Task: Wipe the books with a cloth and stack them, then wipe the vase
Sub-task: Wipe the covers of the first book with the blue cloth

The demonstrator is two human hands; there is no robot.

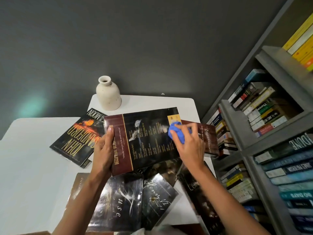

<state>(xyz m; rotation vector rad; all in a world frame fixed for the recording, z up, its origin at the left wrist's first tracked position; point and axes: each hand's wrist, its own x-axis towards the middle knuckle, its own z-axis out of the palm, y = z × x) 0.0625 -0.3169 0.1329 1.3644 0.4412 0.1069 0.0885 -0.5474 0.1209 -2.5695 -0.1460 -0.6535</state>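
My left hand grips the maroon spine edge of a glossy dark hardback, held tilted above the table. My right hand holds a bunched blue cloth and presses it on the book's back cover near its far right corner. Several other books lie scattered flat on the white table: one with gold lettering at the left, a dark one and a script-titled one in front, a brown one behind my right hand. A cream ceramic vase stands upright at the table's far edge.
A grey bookshelf packed with paperbacks runs along the right side, close to the table. A dark grey wall stands behind the table. Another dark book lies at the table's right edge under my right forearm.
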